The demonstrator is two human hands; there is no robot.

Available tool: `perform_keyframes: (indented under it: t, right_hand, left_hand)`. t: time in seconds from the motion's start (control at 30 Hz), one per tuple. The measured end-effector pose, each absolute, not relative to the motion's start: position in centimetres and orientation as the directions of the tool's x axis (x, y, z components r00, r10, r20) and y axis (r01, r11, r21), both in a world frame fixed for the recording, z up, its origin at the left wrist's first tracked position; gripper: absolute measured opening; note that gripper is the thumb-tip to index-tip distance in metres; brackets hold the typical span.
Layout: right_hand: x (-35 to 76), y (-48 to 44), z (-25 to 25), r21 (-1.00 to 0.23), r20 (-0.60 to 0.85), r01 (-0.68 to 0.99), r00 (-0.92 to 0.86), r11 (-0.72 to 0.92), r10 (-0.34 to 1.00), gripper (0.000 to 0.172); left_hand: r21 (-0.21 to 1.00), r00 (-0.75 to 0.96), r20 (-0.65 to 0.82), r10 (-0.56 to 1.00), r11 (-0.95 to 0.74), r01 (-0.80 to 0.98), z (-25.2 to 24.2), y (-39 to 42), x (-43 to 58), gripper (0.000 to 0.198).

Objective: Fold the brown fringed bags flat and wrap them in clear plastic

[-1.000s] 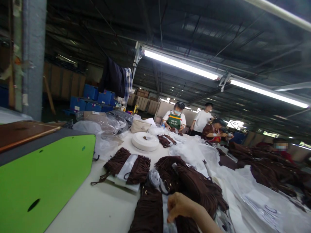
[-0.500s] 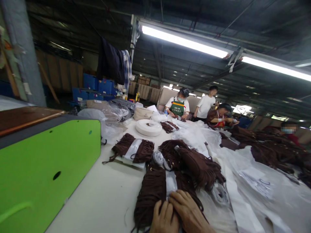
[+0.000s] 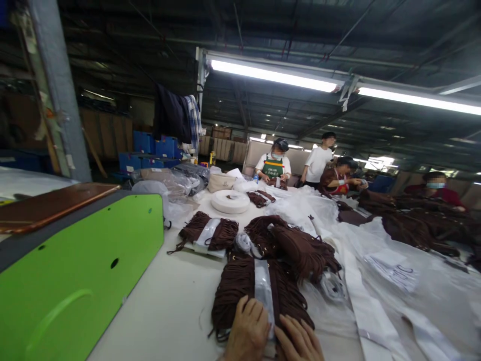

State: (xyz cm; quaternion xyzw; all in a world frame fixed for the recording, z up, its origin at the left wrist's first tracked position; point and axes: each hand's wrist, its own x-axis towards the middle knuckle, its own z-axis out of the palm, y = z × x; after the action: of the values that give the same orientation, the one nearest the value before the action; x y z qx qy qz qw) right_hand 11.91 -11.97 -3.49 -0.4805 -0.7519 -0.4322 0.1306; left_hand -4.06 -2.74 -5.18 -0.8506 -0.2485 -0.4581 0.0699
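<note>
A brown fringed bundle [image 3: 235, 293], possibly a bag, lies on the white table in front of me with a pale plastic band [image 3: 264, 286] across its middle. My left hand [image 3: 248, 328] grips its near edge beside the band, fingers bent and close together. My right hand [image 3: 298, 340] is on the same edge to the right of the band, its fingers curved over the brown fringe. Both thumbs are mostly hidden. Just beyond lie another brown fringed piece [image 3: 304, 245] and a small roll of clear plastic [image 3: 243, 242]. A second banded bundle [image 3: 191, 228] rests farther left.
A green-sided machine [image 3: 75, 281] stands at the left. A wide white roll of tape [image 3: 230, 201] sits farther back. Plastic sheets [image 3: 394, 273] and white strips [image 3: 355, 296] cover the right side. Several co-workers, including one in a green apron [image 3: 276, 166], are across the table.
My hands have moved apart; the left now presses beside the band and the right has shifted down to the near edge. More of the band shows. The camera view has tilted slightly.
</note>
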Motion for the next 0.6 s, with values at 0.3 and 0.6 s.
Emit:
perform_keyframes:
  t: [0.3, 0.6]
  right_hand:
    - [10.3, -13.1, -4.2, 0.422, 0.704, 0.904, -0.374, 0.068, 0.604, 0.042]
    - [8.3, -11.7, -3.8, 0.406, 0.775, 0.914, -0.336, -0.013, 0.535, 0.034]
  left_hand:
    - [-0.356, 0.884, 0.454, 0.114, -0.886, 0.297, -3.2, -2.8, -7.4, 0.048]
    - [-0.543, 0.887, 0.442, 0.134, -0.747, 0.383, -2.8, -3.8, -4.9, 0.034]
